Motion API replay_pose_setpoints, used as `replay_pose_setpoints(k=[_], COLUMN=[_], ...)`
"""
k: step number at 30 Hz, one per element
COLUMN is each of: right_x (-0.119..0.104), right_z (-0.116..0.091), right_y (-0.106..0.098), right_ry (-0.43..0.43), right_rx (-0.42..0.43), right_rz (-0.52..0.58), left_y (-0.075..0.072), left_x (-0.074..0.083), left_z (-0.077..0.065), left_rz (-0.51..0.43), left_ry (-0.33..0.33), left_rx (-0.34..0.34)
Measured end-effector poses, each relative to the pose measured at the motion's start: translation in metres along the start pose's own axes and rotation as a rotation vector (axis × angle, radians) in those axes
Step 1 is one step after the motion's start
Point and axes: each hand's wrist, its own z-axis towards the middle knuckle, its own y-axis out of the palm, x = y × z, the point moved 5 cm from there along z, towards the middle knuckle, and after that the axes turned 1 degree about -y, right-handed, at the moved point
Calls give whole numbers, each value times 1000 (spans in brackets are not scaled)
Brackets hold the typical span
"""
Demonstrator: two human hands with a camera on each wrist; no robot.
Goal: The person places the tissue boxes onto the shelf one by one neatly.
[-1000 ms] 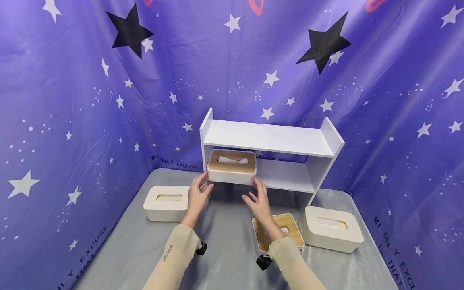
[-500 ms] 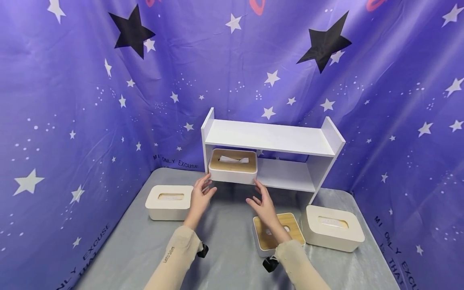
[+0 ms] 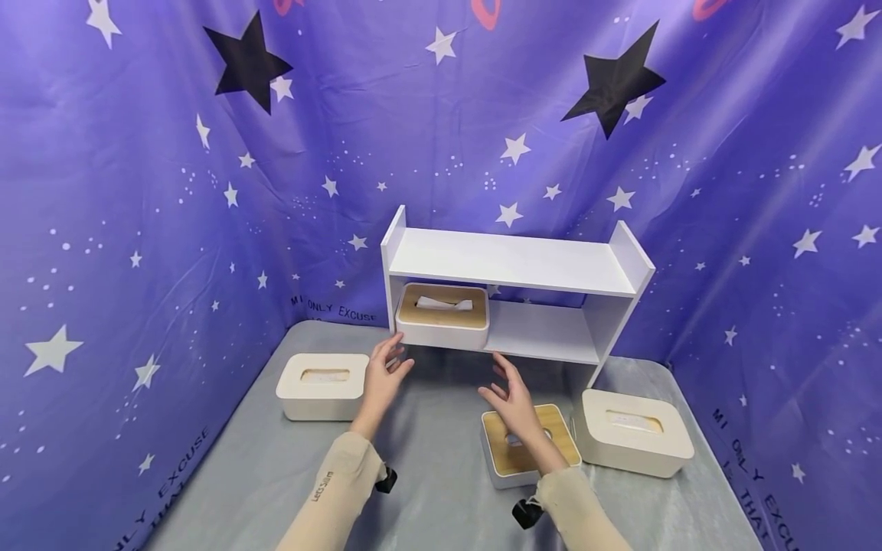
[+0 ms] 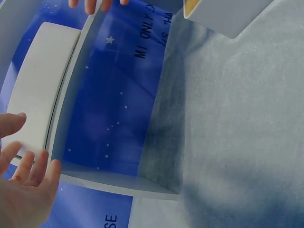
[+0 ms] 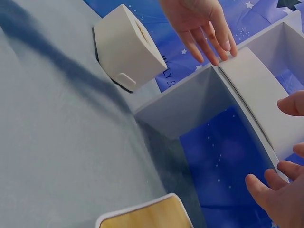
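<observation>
A white tissue box with a wooden lid [image 3: 441,334] sits at the left end of the lower shelf of a white rack [image 3: 510,256], a white tissue showing in its slot. Beside the box's front left corner is my left hand [image 3: 383,375], fingers spread and loosely bent, fingertips right at the corner. My right hand [image 3: 510,394] hangs in front of the shelf, a little right of the box, with relaxed fingers and nothing in its grasp. In the right wrist view, the box's white front [image 5: 261,95] lies between the two hands, flush along the shelf edge.
A cream tissue box [image 3: 320,408] stands left of the rack on the grey cloth-covered table [image 3: 427,474]. Another cream tissue box [image 3: 630,457] stands at the right. Under my right forearm is a smaller wood-lidded box [image 3: 503,455]. A purple starry curtain [image 3: 413,138] surrounds the table.
My right hand has drawn away from the box's right corner, down and to the right. My left hand has shifted only slightly. The box stays on the shelf.
</observation>
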Motion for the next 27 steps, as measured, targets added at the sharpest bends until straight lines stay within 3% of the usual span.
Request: replay_pose_setpoints(k=[10,20,27], right_x=[6,19,23], right_z=[-17,-32,-40], right_y=[-19,-43,-56], right_ry=[-29,-36,-79], right_rx=[46,45,89], right_rz=[3,10,25], left_y=[3,14,25], left_x=[1,-11,-19], left_z=[-1,-13,-24], left_rz=[11,37,27], left_ry=[-9,-30,9], left_rx=[-30,-85,-134])
